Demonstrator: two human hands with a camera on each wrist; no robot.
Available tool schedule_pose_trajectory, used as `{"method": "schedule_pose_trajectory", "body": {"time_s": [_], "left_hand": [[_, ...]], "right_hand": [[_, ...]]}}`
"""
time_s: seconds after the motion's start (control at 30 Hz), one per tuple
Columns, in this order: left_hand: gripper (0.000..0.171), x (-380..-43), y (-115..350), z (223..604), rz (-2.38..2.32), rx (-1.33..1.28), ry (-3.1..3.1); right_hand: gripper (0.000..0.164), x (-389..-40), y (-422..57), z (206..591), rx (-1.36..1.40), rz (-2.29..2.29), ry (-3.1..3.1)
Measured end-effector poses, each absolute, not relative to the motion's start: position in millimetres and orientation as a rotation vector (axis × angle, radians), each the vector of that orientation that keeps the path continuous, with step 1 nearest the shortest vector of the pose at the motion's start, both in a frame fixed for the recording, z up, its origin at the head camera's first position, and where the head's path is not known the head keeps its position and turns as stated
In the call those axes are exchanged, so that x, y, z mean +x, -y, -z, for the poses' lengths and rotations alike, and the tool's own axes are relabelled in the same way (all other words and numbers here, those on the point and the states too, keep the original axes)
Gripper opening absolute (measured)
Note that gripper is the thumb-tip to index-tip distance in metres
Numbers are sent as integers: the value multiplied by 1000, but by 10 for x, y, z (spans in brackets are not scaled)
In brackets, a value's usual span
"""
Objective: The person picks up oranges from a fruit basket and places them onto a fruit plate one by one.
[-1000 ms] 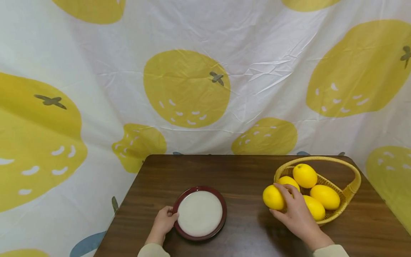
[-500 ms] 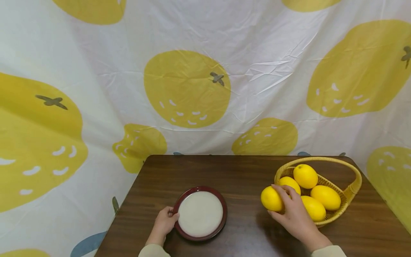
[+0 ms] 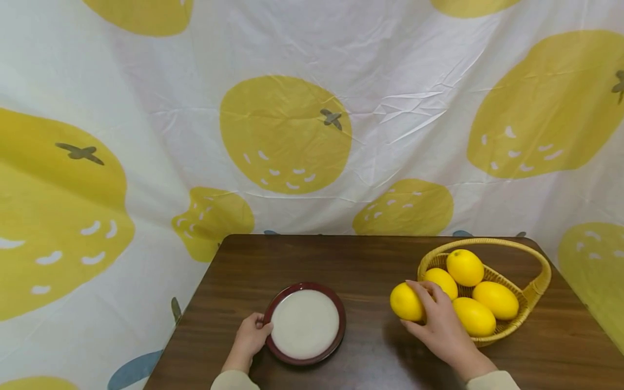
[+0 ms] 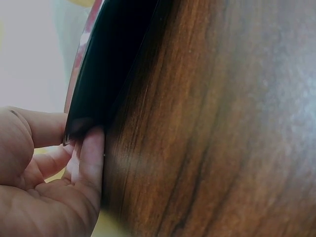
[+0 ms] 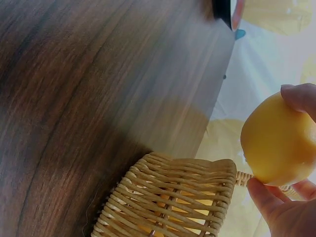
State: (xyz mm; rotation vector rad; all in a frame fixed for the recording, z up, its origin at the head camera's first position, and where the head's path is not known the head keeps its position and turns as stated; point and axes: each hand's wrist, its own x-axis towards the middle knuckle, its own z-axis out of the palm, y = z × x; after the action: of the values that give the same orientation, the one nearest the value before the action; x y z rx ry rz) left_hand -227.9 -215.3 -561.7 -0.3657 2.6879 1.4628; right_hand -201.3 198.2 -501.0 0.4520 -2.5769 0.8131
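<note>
My left hand (image 3: 251, 338) pinches the left rim of a round plate (image 3: 304, 324) with a pale centre and dark red border. In the left wrist view, the thumb (image 4: 47, 127) lies on the upper side of the rim and fingertips tuck beneath it. My right hand (image 3: 441, 325) grips a yellow lemon (image 3: 405, 301) between thumb and fingers, just left of a wicker basket (image 3: 528, 292). The right wrist view shows this lemon (image 5: 276, 143) held up above the table, beyond the basket's woven side (image 5: 168, 197). Several more lemons (image 3: 496, 299) lie in the basket.
A dark wooden table (image 3: 370, 260) carries everything. The basket's tall arched handle (image 3: 487, 241) rises over its right side. A white cloth (image 3: 390, 146) printed with big yellow lemons hangs behind the table and along its sides.
My right hand has moved a little to the left with the lemon, away from the basket. The left hand and the plate stay in place.
</note>
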Motion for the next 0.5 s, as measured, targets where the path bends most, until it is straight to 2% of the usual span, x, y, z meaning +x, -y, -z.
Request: {"method": "schedule_pose_trajectory", "body": {"time_s": [0.5], "left_hand": [[23,-2285,2161,5634,-1476,-362,-2687]], "right_hand": [[76,-2005,-1881,5055,490,-820,2588]]}}
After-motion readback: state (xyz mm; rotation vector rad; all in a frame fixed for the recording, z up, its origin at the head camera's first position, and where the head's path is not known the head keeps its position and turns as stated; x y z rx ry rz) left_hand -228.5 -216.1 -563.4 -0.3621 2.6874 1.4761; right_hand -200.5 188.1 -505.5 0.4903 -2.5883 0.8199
